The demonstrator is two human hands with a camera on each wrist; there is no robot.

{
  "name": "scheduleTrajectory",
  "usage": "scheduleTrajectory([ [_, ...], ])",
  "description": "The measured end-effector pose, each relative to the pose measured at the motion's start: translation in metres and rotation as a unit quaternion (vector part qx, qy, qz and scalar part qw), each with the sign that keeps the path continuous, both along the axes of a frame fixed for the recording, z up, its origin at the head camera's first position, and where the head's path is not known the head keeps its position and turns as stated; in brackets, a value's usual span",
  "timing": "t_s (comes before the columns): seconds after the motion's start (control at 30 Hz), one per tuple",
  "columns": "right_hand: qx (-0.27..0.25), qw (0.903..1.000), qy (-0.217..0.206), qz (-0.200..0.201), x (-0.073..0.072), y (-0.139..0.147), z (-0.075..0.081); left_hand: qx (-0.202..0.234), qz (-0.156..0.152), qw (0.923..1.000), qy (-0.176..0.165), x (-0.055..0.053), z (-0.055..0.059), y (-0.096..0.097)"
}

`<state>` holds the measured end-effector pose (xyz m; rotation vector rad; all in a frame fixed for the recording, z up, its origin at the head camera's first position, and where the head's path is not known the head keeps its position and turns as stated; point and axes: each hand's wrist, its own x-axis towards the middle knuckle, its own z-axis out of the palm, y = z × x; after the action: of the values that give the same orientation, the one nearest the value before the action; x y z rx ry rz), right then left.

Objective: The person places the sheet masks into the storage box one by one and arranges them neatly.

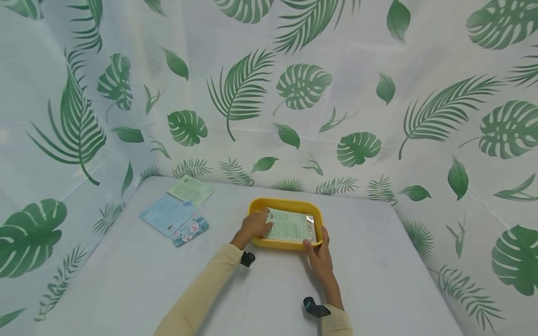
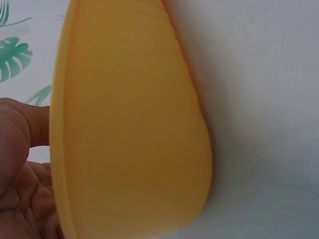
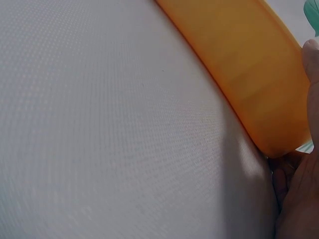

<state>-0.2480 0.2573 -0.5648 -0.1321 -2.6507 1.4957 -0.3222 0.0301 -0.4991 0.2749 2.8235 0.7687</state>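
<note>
Leftward, on a white cloth-covered table point(image 1: 269, 289), a light blue flat packet point(image 1: 166, 214) lies in a loose cluster with a pale green printed packet point(image 1: 193, 190) just behind it and a smaller dark blue, pink-flowered packet point(image 1: 191, 230) at its near right side. Next comes a pale yellow left sleeve point(image 1: 206, 284) with a black wrist device point(image 1: 248, 259) at its cuff, and beyond that the left hand point(image 1: 254, 225), which reaches over the left end of a yellow rounded-rectangular tray point(image 1: 281, 245). Its thumb and fingers pinch the left end of a pale green rectangular packet with fine print point(image 1: 290, 226), which lies inside the tray, face up; the left wrist view shows the palm beyond the rim, but the tray's wall hides the fingertips. Along the packet's right end runs a shiny silvery strip point(image 1: 311, 227); whether it belongs to that packet or to another beneath, I cannot tell. At the tray's near right corner, the right hand point(image 1: 322, 261) grips the wall, thumb over the front rim and fingers along the outer right side. Below it are a second black wrist device point(image 1: 315, 308) and a pale yellow right cuff point(image 1: 336, 322).
</note>
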Motion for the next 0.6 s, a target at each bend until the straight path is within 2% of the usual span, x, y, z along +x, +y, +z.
scheduleTrajectory([
  [0.13,0.002,1.0000,0.001,0.001,0.0011,0.0009,0.0002,-0.023,-0.003,0.9997,0.003,0.0020,-0.0005,0.0042],
  [0.4,0.002,1.0000,0.007,-0.006,0.0019,0.0004,0.0012,-0.004,0.018,0.9998,0.009,0.0053,0.0006,0.0049],
  [0.6,0.001,0.9999,0.012,-0.004,0.0013,-0.0002,0.0011,0.006,0.003,0.9999,0.009,0.0057,0.0024,0.0030],
])
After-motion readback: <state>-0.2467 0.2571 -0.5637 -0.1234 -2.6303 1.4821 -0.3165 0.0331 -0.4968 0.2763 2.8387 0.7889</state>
